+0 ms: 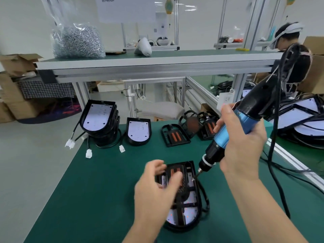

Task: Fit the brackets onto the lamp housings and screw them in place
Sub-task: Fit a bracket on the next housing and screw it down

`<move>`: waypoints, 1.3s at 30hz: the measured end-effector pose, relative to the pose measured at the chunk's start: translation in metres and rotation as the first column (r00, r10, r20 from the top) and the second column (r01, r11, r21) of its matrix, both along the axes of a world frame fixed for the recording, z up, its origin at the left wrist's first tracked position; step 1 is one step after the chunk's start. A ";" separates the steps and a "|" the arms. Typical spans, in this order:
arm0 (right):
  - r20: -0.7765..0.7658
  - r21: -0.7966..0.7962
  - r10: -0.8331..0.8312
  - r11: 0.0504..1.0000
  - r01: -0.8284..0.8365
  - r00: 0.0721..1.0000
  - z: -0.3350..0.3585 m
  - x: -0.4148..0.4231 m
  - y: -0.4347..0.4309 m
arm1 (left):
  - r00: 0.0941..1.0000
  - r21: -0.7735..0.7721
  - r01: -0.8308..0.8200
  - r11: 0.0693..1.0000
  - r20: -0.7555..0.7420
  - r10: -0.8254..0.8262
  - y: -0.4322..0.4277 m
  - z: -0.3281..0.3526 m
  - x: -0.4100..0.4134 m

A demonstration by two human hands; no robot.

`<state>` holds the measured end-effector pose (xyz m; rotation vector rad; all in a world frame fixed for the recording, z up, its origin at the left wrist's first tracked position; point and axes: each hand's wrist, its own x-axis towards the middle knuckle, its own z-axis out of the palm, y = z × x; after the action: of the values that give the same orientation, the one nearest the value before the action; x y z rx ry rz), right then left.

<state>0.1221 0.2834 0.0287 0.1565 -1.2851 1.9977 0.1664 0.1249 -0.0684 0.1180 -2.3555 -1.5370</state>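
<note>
A black lamp housing [190, 217] with a white LED board lies on the green mat near the front. A black bracket [178, 174] with orange strips sits on it. My left hand [157, 186] holds the bracket's left side, fingers curled over it. My right hand [243, 142] grips a blue and black electric screwdriver [226, 137]. Its bit touches a screw [193, 179] at the bracket's right edge.
A stack of housings [100, 122] and a single housing [138, 131] stand at the mat's far left. Loose brackets [175, 135] lie behind. A bag of screws [77, 42] sits on the shelf. More housings [301, 116] pile up at right, near another person [289, 42].
</note>
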 end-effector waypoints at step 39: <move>0.375 0.212 -0.099 0.977 0.019 0.922 -0.058 -0.092 0.004 | 0.794 0.317 0.208 0.925 0.497 -0.349 -0.005 -0.048 -0.062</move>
<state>0.0306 0.2874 -0.0290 -0.1874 -1.7232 1.8992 0.1040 0.1198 -0.1164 0.3160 -2.6845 -2.1880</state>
